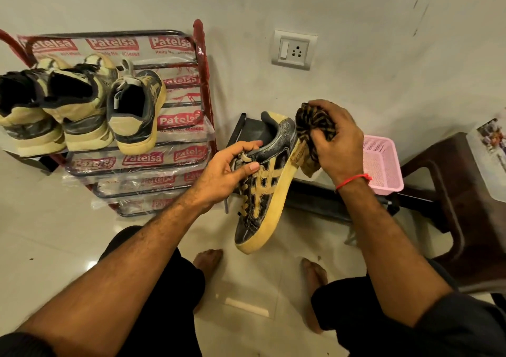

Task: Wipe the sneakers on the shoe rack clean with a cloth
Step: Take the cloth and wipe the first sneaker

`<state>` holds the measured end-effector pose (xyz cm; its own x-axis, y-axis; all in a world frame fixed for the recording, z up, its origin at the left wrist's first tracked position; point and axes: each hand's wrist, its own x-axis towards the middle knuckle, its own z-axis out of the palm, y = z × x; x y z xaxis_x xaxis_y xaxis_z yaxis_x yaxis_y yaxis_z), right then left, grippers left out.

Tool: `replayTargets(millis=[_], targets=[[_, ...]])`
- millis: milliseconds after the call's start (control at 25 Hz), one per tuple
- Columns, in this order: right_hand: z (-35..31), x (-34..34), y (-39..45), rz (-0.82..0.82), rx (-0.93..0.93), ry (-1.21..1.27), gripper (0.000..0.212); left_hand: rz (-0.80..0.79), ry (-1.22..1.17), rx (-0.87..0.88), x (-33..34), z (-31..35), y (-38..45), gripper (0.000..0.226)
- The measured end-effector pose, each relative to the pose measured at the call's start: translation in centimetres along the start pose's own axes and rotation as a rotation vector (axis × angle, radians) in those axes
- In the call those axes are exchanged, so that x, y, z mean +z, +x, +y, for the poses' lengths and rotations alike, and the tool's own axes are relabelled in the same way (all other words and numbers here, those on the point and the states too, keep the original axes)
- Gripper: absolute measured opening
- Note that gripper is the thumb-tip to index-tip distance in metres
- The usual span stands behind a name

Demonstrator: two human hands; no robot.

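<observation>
listing by size: the shoe rack (201, 88) stood against the wall at my left, a red and dark metal frame with its shelves wrapped in printed plastic. a brown stool (449, 192) stood at my right, near the wall. three sneakers (82, 104) sat on the rack's top shelf, heels toward me, side by side and touching. a pink basket (383, 162) lay on the floor just behind my right hand. one sneaker (269, 184), dark with tan stripes and a yellowed sole, was off the rack and held in the air over the floor, toe toward me and sole turned to the right. my left hand (227, 170) gripped it across the laces, fingers and thumb curled round the upper. my right hand (335, 143) was clenched round a bunched, dark striped cloth (312, 126), which touched the sneaker at the heel end of the sole. a red thread (353, 181) circled my right wrist.
</observation>
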<state>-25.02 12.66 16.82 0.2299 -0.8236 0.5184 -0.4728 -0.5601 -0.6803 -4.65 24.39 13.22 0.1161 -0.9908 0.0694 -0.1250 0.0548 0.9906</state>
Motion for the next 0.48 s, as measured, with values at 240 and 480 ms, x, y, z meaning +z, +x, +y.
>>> replayTargets(millis=[240, 480], targets=[[-2.3, 2.6, -8.4, -0.418, -0.156, 0.107, 0.046, 0.212, -0.029, -0.023, -0.6, -1.6, 0.6, 0.026], [-0.5, 1.0, -3.0, -0.046, -0.034, 0.071, 0.044, 0.046, 0.099, -0.001, 0.5, -1.0, 0.3, 0.030]])
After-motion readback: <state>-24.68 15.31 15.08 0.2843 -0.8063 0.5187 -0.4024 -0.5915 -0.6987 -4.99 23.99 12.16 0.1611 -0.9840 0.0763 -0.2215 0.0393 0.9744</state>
